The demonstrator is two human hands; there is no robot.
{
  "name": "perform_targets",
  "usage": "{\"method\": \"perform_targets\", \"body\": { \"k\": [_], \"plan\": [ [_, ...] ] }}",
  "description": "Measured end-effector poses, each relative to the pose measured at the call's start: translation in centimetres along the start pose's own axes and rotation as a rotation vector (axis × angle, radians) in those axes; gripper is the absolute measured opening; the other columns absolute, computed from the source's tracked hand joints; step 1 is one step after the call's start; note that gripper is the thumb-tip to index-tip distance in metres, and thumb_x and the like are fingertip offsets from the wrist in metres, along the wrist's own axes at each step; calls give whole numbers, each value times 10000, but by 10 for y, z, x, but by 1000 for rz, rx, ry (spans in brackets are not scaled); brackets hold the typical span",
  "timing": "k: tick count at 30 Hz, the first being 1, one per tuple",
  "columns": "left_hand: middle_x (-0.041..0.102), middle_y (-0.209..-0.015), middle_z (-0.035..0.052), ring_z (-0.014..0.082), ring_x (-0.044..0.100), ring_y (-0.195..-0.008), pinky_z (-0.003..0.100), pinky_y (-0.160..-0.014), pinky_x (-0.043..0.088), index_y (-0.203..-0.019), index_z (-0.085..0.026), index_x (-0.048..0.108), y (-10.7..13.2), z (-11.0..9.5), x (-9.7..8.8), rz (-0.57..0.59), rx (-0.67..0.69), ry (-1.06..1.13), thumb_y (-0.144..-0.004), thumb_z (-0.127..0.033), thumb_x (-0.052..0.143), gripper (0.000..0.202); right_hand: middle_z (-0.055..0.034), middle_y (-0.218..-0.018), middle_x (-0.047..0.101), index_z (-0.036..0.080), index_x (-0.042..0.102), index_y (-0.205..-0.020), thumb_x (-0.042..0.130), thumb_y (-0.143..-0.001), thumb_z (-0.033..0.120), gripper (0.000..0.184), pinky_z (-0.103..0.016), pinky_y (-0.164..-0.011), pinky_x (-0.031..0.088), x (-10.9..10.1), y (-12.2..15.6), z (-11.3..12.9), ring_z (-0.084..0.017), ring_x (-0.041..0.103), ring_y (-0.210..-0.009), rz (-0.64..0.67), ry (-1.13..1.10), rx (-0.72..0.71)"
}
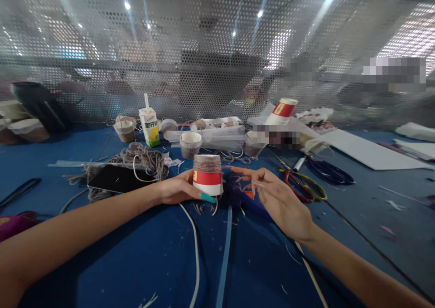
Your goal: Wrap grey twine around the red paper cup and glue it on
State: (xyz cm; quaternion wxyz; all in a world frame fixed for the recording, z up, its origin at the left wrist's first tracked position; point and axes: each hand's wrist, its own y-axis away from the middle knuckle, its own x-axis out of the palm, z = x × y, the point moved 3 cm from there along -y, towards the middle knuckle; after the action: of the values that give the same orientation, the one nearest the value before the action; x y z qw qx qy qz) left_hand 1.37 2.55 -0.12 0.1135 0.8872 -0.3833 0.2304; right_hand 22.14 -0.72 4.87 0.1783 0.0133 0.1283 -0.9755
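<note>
My left hand is wrapped round an upside-down red and white paper cup that stands on the blue table; brownish string is wound round the cup's upper part. My right hand is just right of the cup, with fingers pinched together on a thin pale strand that I can barely make out. It hovers over a dark blue and orange thing on the table.
A black phone and a tangle of grey string lie to the left. Behind stand string-wrapped cups, a drink carton and a cup stack. Scissors lie to the right. A perforated metal screen closes the back.
</note>
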Motion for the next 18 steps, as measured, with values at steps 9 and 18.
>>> {"method": "perform_targets", "body": {
  "k": [9, 18],
  "plan": [
    [722, -928, 62, 162, 666, -857, 328, -887, 459, -1062, -130, 648, -1, 1, 0, 31, 2, 30, -557, -81, 806, 532, -63, -1122, 673, 239, 508, -743, 533, -847, 314, 131, -410, -935, 406, -2, 5, -2, -246, 559, -1099, 2, 26, -32],
    [725, -939, 71, 172, 665, -851, 329, -879, 453, -1054, -137, 644, -1, 1, 0, 64, -9, 11, -563, -70, 779, 514, -83, -1211, 661, 236, 491, -730, 478, -865, 316, 158, -425, -972, 400, 6, 4, 4, -254, 535, -1187, 43, -13, 56]
  ]
}}
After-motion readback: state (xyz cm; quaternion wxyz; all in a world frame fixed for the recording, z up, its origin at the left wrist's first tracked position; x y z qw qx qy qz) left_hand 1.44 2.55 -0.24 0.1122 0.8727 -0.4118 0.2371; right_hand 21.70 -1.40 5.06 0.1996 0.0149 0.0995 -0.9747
